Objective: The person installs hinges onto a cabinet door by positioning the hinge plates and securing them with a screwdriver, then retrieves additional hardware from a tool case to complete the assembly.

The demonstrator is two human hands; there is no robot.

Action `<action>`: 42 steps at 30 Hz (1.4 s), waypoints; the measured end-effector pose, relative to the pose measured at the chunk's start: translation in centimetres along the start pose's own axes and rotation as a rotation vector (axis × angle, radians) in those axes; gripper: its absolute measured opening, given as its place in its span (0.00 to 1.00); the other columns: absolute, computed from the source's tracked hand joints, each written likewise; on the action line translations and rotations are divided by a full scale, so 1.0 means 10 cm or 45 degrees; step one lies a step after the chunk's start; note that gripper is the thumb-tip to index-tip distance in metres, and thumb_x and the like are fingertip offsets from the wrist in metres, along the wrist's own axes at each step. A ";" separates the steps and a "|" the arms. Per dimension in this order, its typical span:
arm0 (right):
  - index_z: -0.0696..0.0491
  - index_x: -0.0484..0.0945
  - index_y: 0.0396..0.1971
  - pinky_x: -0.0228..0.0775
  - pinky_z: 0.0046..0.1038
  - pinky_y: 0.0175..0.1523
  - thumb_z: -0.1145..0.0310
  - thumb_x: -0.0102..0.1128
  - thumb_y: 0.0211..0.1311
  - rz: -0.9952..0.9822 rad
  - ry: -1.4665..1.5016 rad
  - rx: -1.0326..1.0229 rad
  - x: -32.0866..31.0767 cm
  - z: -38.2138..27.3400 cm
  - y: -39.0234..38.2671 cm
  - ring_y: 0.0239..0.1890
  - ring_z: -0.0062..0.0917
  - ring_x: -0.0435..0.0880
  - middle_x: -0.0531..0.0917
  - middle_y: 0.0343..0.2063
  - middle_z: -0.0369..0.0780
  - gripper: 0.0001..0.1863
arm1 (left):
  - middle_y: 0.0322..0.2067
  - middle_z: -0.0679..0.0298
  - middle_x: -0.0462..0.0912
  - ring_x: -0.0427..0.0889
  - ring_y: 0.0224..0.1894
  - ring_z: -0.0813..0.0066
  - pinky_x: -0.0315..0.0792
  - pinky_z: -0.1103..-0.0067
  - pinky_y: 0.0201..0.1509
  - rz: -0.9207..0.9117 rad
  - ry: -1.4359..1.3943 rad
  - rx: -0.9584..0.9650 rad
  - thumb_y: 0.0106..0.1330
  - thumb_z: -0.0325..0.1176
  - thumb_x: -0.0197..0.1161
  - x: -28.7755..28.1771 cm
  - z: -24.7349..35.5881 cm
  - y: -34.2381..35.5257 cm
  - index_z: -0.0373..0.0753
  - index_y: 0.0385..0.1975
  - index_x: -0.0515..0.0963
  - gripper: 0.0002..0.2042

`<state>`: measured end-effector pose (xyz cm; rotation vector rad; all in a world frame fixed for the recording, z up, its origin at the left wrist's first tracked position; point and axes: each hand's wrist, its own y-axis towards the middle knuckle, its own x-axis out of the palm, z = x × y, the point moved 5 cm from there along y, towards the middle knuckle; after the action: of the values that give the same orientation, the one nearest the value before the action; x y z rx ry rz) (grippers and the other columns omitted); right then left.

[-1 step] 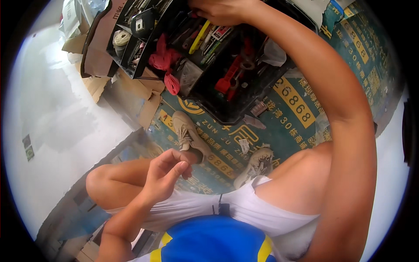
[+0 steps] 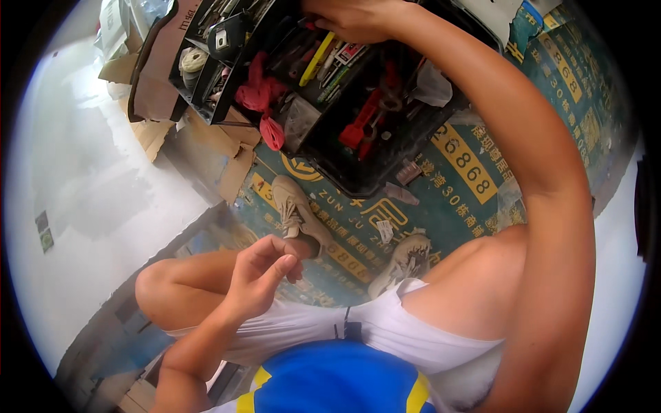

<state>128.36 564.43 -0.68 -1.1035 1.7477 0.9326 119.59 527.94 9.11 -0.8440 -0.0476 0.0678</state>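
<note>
My right hand (image 2: 351, 19) reaches over the far part of a black toolbox (image 2: 344, 180). Its fingertips lie at the picture's top edge among dark contents, so its grip does not show. Just below it are a yellow utility knife (image 2: 317, 60), pens (image 2: 334, 86) and a small red-and-white packet (image 2: 349, 52). Above my left thigh, my left hand (image 2: 258, 274) is curled, thumb against the fingers; anything inside it is too small or hidden. The toolbox also holds a red tool (image 2: 361, 124), a clear plastic piece (image 2: 432, 84) and a knotted red plastic bag (image 2: 260, 93).
A tape measure (image 2: 226, 36) and a pale roll (image 2: 193, 60) sit in the toolbox's left tray. Torn cardboard (image 2: 162, 72) leans beside it. My shoes (image 2: 296, 210) rest on the green printed floor sheet (image 2: 323, 272). A white wall (image 2: 89, 193) stands at left.
The view has shifted very slightly. My right hand sits a touch lower in the picture, still over the toolbox; my left hand has not moved.
</note>
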 end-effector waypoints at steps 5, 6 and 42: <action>0.56 0.74 0.42 0.66 0.44 0.57 0.60 0.50 0.65 0.127 0.046 -0.061 -0.08 -0.04 -0.10 0.53 0.41 0.76 0.80 0.43 0.47 0.15 | 0.29 0.64 0.79 0.78 0.32 0.79 0.73 0.82 0.38 0.010 0.007 -0.043 0.71 0.35 0.61 -0.01 -0.02 0.00 0.34 0.36 0.73 0.10; 0.56 0.75 0.44 0.66 0.43 0.58 0.60 0.49 0.66 0.081 0.071 0.021 -0.08 -0.02 -0.10 0.54 0.40 0.75 0.80 0.43 0.47 0.16 | 0.29 0.64 0.79 0.78 0.32 0.79 0.73 0.82 0.38 0.007 0.003 -0.038 0.71 0.35 0.61 -0.01 -0.01 0.00 0.34 0.36 0.73 0.10; 0.54 0.78 0.49 0.60 0.46 0.65 0.60 0.47 0.69 0.085 0.189 -0.029 -0.13 0.05 0.00 0.58 0.48 0.72 0.78 0.52 0.50 0.18 | 0.28 0.67 0.77 0.74 0.33 0.81 0.71 0.82 0.40 -0.117 0.206 -0.092 0.71 0.29 0.57 0.03 0.02 -0.14 0.35 0.34 0.73 0.05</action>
<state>128.85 565.28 0.37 -1.1603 1.9084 0.9328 119.89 527.19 10.33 -0.9161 0.0637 -0.0887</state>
